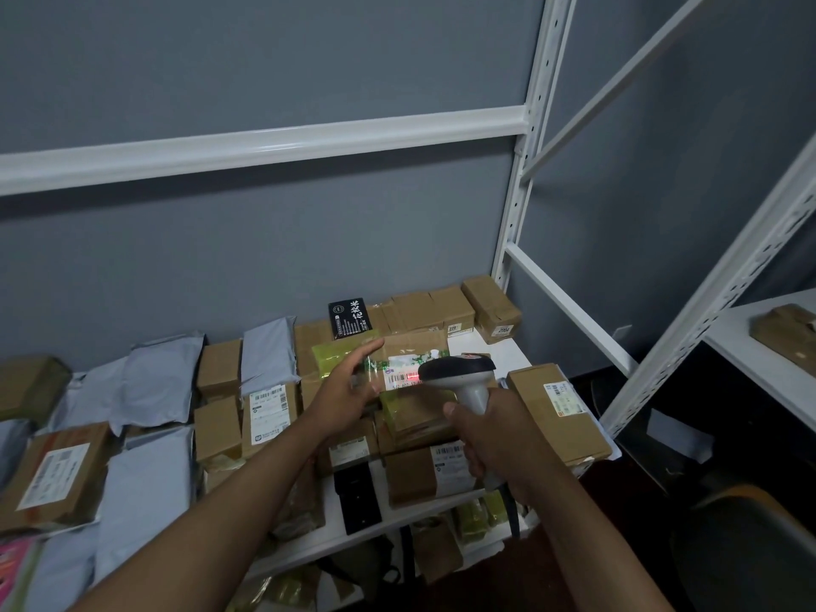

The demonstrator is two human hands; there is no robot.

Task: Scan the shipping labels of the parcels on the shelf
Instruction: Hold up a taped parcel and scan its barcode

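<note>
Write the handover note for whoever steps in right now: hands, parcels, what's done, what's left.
Right hand grips the scanner; its red beam lies on the label of the taped box.
Left hand is open, fingers straight, at that box's left side.
This label is under scan now.
The other parcels lie across the shelf; which are already scanned cannot be told.

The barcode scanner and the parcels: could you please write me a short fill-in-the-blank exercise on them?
1. The barcode scanner is gripped by the ____ hand.
2. Its red light falls on a shipping label's ____.
3. The left hand steadies that parcel with ____ fingers.
4. The wall behind the shelf is ____.

Missing words: right; barcode; straight; grey
</note>
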